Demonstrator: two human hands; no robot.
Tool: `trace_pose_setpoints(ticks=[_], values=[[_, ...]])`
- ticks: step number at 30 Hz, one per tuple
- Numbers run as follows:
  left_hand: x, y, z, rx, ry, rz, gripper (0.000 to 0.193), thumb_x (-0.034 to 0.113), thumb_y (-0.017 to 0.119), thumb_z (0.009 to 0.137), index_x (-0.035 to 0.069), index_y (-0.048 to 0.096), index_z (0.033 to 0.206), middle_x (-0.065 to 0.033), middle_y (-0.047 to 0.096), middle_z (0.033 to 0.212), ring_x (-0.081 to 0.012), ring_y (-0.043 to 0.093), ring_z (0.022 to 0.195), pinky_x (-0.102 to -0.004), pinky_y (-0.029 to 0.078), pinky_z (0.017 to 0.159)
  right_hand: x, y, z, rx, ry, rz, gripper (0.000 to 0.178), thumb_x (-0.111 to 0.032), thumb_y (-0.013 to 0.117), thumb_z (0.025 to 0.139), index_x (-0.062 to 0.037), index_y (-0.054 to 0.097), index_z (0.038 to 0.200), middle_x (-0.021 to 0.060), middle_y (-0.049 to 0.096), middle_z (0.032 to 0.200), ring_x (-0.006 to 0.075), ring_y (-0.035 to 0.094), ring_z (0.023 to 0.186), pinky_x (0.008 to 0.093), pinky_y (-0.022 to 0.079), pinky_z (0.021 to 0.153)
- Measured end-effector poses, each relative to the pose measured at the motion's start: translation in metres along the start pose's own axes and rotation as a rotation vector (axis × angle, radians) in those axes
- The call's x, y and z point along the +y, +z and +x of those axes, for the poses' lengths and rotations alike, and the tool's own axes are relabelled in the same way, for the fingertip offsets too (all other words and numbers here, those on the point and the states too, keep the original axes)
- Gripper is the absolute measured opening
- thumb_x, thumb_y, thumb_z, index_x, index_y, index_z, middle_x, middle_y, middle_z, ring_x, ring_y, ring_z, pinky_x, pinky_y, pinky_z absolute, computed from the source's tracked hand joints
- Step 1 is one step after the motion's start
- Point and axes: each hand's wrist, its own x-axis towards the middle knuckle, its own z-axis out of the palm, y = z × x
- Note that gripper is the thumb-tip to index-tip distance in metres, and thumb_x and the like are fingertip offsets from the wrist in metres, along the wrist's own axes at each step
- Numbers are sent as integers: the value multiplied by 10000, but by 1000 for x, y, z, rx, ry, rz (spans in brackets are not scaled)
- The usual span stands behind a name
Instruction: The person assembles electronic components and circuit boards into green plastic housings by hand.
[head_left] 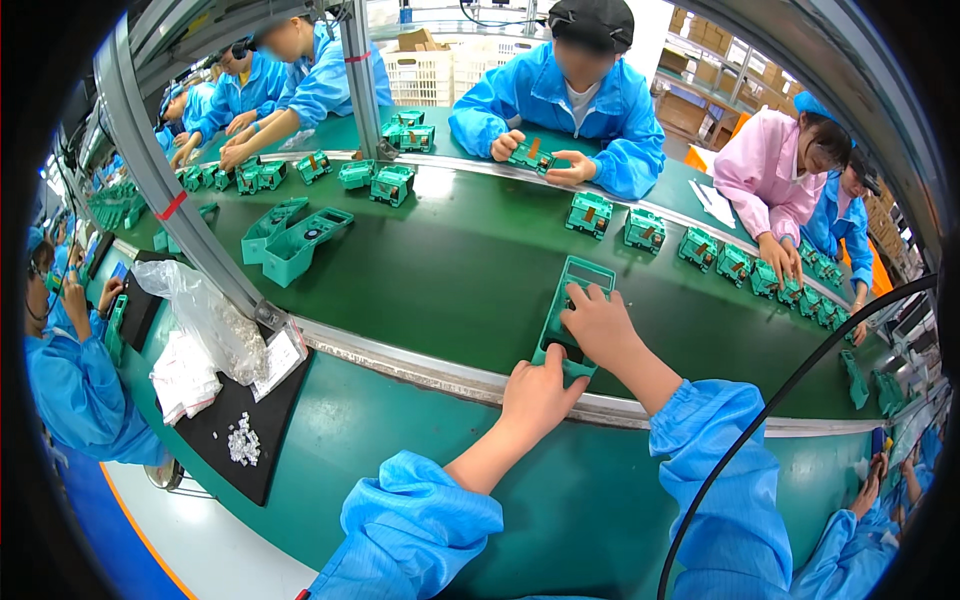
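Note:
A long green plastic housing (552, 322) lies at the near side of the dark green belt, with an open frame at its far end. My left hand (535, 402) grips its near end, thumb out to the right. Over its middle bends my right hand (603, 325), fingers curled onto the housing and hiding part of it. A dark round part (573, 352) shows inside the housing between my hands. Whether my right fingertips pinch a small piece is hidden.
Two more green housings (290, 258) lie left on the belt (440, 270). Green assemblies (645, 230) line its far side, where co-workers sit. A metal post (180, 190), a plastic bag (205, 310) and small white pieces (243, 441) on a black mat (270, 470) are left; a black cable (790, 385) crosses right.

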Motion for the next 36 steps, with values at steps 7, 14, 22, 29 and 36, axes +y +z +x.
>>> trace_pose_setpoints(ticks=[7,14,22,29,36], values=[[-1,11,2,104,106,73,346,293,620,703,40,450,867,-63,538,499,-278,520,469,-351,389,529,-4,5,-2,62,-132,-224,163,-154,574,620,-28,622,712,159,501,945,284,497,873,440,420,717],[10,5,6,54,77,99,364,406,650,658,108,537,834,-73,564,552,-269,576,579,-373,430,539,3,-1,-3,-42,-44,-90,216,-133,585,612,11,607,771,156,491,946,299,487,897,439,419,711],[24,-80,-11,-513,387,-37,482,379,699,596,53,490,883,-131,578,734,-317,567,727,-413,438,601,0,-111,-88,235,75,514,101,-72,567,695,-51,483,747,127,486,993,298,483,907,353,404,773],[18,-67,-20,-754,944,115,373,184,677,585,133,502,911,-74,513,696,-279,518,699,-371,422,654,-53,-90,-188,-148,198,1077,98,-23,560,736,-32,479,791,147,444,1074,296,477,967,337,413,779],[30,-70,-54,-338,863,37,353,101,513,688,138,510,1039,-17,473,655,-192,449,582,-283,380,583,-64,-78,-210,73,547,994,91,-6,569,720,-41,497,764,151,450,1090,301,466,995,343,426,786]])
